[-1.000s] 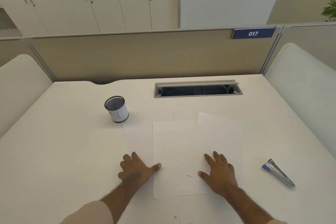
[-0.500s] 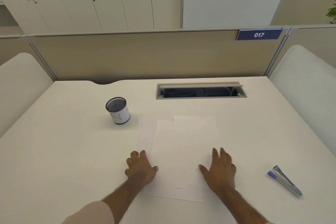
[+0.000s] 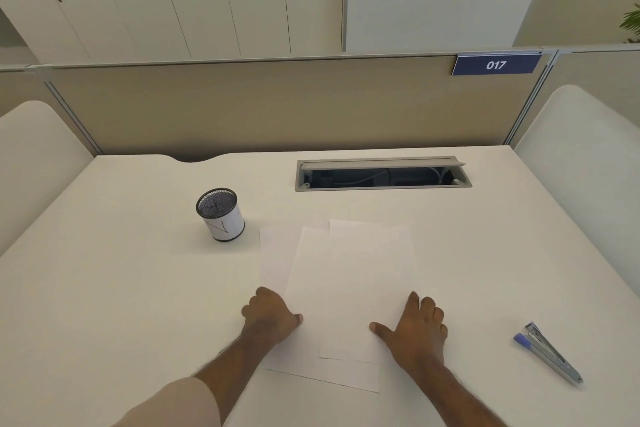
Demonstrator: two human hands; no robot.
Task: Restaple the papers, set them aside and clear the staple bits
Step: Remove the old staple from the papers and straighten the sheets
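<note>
Three white paper sheets [image 3: 346, 288] lie overlapped and slightly askew in the middle of the white desk [image 3: 121, 305]. My left hand [image 3: 268, 314] rests on the left edge of the sheets, fingers bent, thumb on the paper. My right hand [image 3: 415, 326] lies flat on the right edge of the sheets, fingers spread. A blue and silver stapler [image 3: 547, 352] lies on the desk to the right, apart from both hands. No staple bits can be made out.
A white mesh-topped pen cup [image 3: 220, 215] stands at the left behind the papers. An open cable slot [image 3: 381, 173] is set in the desk's far side. A beige partition [image 3: 277, 104] closes the back.
Both hands have pushed the spread sheets inward, so the papers now overlap far more closely. The small staple bit seen on the paper earlier is no longer visible.
</note>
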